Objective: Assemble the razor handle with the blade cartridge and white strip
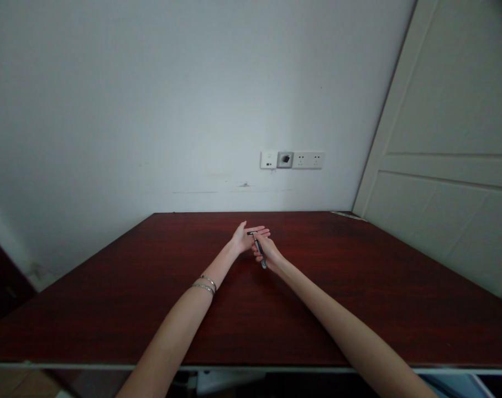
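My left hand (243, 239) is turned palm up above the table, its fingers stretched out and the thumb apart. My right hand (268, 249) grips a small T-shaped razor (260, 253) with a dark and silver handle. The razor's dark crosswise head lies over the left palm and fingers; whether it touches the skin I cannot tell. The handle slants down toward me, its lower end sticking out below the right fingers. Two silver bangles circle my left forearm.
Both arms reach over a dark red-brown wooden table (110, 298). Behind it stands a white wall with a row of sockets (308, 160). A pale panelled door (445, 138) flanks the right side. A thin light strip (348, 215) lies at the far right corner.
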Demonstrator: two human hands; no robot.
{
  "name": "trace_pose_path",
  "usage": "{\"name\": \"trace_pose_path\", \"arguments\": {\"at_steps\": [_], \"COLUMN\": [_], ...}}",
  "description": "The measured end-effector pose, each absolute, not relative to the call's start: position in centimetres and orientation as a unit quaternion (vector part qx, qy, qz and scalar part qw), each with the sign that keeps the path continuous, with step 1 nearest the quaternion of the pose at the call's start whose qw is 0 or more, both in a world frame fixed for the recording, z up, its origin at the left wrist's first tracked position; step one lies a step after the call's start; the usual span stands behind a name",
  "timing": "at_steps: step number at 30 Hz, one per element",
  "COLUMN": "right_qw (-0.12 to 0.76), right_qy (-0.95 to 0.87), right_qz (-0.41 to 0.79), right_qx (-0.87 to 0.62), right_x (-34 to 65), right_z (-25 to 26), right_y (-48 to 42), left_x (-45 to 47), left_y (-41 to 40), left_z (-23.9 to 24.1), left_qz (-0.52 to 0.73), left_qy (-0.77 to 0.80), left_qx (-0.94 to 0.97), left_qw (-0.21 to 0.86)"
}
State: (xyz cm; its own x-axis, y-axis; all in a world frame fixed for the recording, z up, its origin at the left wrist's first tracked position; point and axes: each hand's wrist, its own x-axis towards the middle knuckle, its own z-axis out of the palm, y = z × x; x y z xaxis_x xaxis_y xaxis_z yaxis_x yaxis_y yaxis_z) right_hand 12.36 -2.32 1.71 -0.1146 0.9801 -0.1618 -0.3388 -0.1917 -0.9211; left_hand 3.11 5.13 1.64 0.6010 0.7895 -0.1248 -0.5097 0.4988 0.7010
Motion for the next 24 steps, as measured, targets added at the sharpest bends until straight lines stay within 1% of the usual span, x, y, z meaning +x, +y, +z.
{"name": "trace_pose_path", "arguments": {"at_steps": [8, 24], "right_qw": [0.521, 0.505], "right_qy": [-0.384, -0.407], "right_qz": [0.628, 0.604], "right_qx": [-0.433, -0.463], "right_x": [12.30, 12.28], "right_z": [1.41, 1.45], "right_y": [-2.00, -2.10], "left_x": [3.19, 3.67], "left_y": [4.89, 4.23], "left_z": [1.55, 1.36], "left_qz": [0.396, 0.396], "left_qy": [0.192, 0.220], "left_qx": [0.281, 0.257], "left_qw": [0.853, 0.853]}}
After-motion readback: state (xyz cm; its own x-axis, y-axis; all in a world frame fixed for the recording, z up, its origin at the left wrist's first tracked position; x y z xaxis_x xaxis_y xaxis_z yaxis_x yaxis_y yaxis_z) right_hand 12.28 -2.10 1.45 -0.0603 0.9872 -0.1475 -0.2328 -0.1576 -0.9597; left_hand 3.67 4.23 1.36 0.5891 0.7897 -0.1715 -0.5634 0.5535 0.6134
